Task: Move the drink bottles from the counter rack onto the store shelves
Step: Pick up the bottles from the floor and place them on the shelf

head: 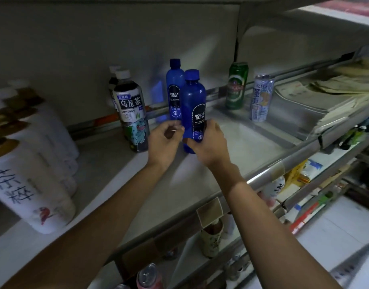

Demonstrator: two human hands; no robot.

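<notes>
**Blue soda bottle (pixel 193 101) upright on the white shelf (pixel 100 174)**

The right hand (pixel 208 142) grips that bottle's lower half, thumb and fingers wrapped round the label. The left hand (pixel 164 139) sits just left of the bottle, fingers loosely curled, holding nothing. Just behind the bottle stands a second blue bottle (pixel 174 90). To its left is an oolong tea bottle (pixel 133 117). To its right stand a green can (pixel 236 86) and a pale printed can (pixel 261 99).

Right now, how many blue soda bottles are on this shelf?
2. The front bottle stands on the shelf, gripped by the right hand; the rear bottle stands behind, slightly left. None looks hidden.
</notes>
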